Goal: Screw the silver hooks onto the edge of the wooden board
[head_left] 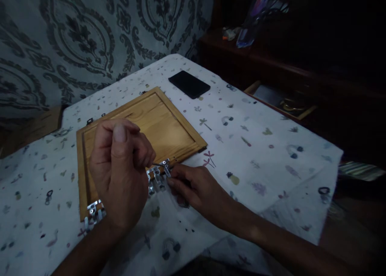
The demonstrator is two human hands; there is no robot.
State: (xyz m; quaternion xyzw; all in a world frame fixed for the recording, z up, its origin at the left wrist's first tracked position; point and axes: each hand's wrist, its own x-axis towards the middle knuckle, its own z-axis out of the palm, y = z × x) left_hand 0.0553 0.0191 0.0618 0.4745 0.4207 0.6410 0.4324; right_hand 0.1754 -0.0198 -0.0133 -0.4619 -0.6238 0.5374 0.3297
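Note:
A framed wooden panel (163, 127) lies flat on the cloth-covered table, with several shiny metal hinge-like fittings (157, 174) along its near edge. My left hand (120, 167) is closed in a fist above that edge. From it a thin dark rod (158, 164) reaches to the rightmost fitting (166, 167); its handle end is hidden in my fingers. My right hand (193, 185) pinches the lower arm of this same fitting between thumb and fingers. More metal fittings (94, 212) sit at the panel's near left corner, partly covered by my left wrist.
A black phone (189, 84) lies beyond the panel on the patterned tablecloth (256, 163). To the right stands dark furniture with an open drawer (280, 103). A patterned wall (90, 35) borders the far left, with cardboard (33, 129) beside the table.

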